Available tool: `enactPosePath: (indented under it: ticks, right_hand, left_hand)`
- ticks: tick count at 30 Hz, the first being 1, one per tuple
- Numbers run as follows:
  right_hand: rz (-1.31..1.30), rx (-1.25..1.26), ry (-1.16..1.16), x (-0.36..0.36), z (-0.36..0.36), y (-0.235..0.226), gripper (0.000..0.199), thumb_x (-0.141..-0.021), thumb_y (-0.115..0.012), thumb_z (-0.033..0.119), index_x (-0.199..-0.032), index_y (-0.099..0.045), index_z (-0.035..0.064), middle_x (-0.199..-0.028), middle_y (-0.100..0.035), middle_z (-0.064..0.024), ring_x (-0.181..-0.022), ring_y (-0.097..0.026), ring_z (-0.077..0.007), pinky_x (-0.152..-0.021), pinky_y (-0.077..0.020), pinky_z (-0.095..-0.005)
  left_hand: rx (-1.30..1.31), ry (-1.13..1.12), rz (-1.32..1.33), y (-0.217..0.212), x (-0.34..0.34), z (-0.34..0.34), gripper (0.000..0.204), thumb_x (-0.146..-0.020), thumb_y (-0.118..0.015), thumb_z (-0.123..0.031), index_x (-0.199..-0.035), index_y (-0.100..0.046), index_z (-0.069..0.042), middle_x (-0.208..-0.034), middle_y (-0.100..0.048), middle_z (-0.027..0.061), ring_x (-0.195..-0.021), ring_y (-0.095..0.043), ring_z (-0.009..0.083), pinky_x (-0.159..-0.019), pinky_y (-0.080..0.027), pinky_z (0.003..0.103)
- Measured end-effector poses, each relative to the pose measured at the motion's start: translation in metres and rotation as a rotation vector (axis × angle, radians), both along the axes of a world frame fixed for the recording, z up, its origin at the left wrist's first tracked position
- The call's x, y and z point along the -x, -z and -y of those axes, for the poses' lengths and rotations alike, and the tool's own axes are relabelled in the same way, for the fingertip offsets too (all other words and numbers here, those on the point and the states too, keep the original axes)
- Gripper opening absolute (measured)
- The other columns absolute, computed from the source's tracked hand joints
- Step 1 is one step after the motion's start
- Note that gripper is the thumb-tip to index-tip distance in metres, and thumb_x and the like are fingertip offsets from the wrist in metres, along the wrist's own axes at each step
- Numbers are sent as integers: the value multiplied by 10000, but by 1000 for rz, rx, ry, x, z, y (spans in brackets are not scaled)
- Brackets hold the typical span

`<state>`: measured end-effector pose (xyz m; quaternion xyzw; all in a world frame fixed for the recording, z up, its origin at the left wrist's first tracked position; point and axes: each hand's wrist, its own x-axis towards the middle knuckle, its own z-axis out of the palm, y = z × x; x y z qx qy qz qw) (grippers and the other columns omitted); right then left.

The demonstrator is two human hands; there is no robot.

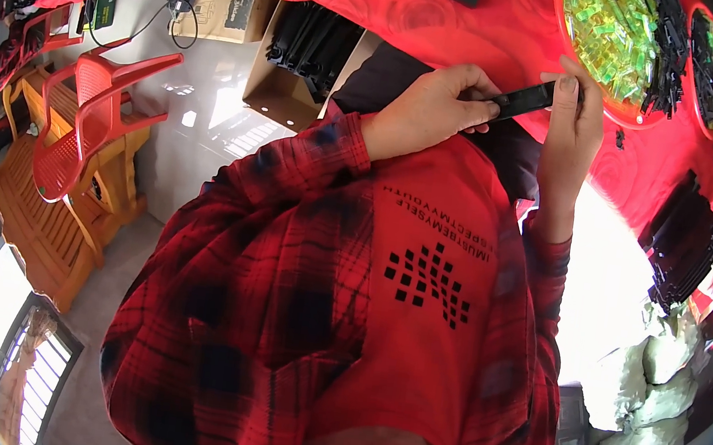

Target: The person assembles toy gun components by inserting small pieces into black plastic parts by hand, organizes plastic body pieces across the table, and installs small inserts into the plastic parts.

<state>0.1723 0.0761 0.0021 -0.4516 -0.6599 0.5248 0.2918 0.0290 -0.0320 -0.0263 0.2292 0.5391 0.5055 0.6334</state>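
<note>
Red shirt closest; black strip angled between: left fingers pinching one end, right fingers grasping other.

Bare red tablecloth leaves passage left of 2 filled baskets, which block the right.

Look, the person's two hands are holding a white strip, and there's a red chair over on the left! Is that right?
Almost! The strip isn't white: the head view shows a black strip. The rest is right: the left hand and the right hand both hold it, and the red chair is over on the left.
</note>
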Motion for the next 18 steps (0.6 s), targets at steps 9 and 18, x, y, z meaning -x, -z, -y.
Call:
enactPosePath:
  ticks: [9,18]
  right_hand:
    - [-58,-54,86,19,-1,9,454,-1015,-523,232,-1322,-435,-90,-1024,-645,-94,-931,-567,-122,-861,-447,-262]
    - [-61,55,17,25,20,21,453,-891,-637,68,-1276,-438,-65,-1035,-585,-114,-843,-590,-139,-761,-505,-287]
  left_hand:
    - [14,-2,115,-8,3,-8,220,-980,-535,-69,-1161,-559,54,-1005,-630,65,-892,-635,110,-827,-520,235]
    - [-49,-57,-275,-5,-3,-12,202,-960,-561,-62,-1126,-564,54,-934,-641,70,-837,-619,108,-749,-510,255]
